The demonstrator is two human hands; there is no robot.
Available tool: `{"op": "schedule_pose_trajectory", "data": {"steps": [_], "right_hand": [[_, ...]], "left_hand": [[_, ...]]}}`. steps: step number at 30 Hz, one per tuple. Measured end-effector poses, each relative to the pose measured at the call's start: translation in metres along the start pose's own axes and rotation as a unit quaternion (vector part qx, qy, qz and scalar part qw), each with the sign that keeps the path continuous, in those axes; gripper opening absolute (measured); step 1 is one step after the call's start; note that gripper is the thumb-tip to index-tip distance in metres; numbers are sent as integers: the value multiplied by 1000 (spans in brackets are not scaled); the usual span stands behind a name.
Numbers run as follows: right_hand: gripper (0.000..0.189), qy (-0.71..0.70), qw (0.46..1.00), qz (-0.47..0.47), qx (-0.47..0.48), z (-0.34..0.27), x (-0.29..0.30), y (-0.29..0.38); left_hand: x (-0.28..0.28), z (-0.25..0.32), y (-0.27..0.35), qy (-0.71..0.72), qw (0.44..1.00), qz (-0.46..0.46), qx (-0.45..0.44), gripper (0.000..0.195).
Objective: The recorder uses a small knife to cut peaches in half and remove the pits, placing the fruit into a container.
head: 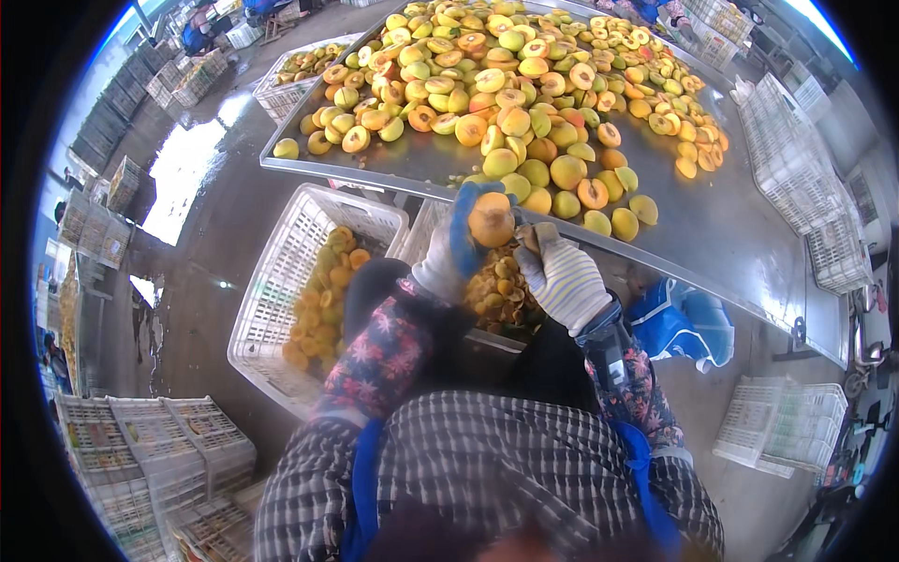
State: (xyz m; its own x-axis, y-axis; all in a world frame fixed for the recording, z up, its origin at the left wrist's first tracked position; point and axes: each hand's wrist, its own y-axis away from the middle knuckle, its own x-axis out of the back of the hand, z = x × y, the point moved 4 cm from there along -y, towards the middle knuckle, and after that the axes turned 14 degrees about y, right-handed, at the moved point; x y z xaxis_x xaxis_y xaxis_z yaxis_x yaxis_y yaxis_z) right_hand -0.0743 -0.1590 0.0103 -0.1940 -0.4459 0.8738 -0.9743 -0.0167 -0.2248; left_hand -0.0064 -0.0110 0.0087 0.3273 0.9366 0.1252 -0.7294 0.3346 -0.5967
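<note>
My left hand (453,242), in a white glove with a blue coating, grips a yellow-orange peach (491,220) just off the near edge of the steel table (674,270). Close against the fruit's right side are the curled fingers of my right hand (562,274), in a striped, stained glove; whatever they may hold is too small and covered to make out. Below both hands, a crate holds peach scraps and pieces (502,288). A white plastic crate (263,330) with peach halves (319,309) stands left of my legs.
Halved peaches (484,77) are heaped across the table. Another filled crate (281,102) stands by its left corner. A blue and white plastic bag (681,323) lies under the table's front edge. Crates are stacked at lower left (154,449) and right (793,154). The floor (189,281) is wet.
</note>
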Motion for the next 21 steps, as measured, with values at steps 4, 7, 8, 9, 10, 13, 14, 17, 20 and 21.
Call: {"op": "schedule_pose_trajectory", "data": {"steps": [4,7,8,9,10,13,14,17,20,21], "right_hand": [[26,128,987,36,95,-19,-7,0],[30,177,981,15,84,-17,-13,0],[27,198,977,4,75,-17,-16,-1],[24,219,973,-7,67,-16,-20,-2],[24,219,973,-9,66,-15,-21,-2],[24,221,969,-107,41,-4,-31,-1],[24,219,967,-118,50,-1,-32,-1],[31,205,966,-145,56,-1,-29,-2],[34,177,966,-185,38,-14,-26,1],[31,164,964,-209,10,-13,-26,1]], "left_hand": [[1,-26,17,23,997,-8,68,37],[-4,-32,24,-1,999,-28,29,38],[-4,-29,24,41,997,-13,64,38],[-5,-29,26,83,992,2,98,40],[-8,-31,28,84,991,2,99,40],[-6,-35,32,15,995,63,74,43],[-6,-43,33,181,960,88,197,39],[-4,-52,37,174,962,19,210,37],[0,-102,54,-15,997,-54,55,44],[-2,-104,49,-23,999,-45,12,48]]}}
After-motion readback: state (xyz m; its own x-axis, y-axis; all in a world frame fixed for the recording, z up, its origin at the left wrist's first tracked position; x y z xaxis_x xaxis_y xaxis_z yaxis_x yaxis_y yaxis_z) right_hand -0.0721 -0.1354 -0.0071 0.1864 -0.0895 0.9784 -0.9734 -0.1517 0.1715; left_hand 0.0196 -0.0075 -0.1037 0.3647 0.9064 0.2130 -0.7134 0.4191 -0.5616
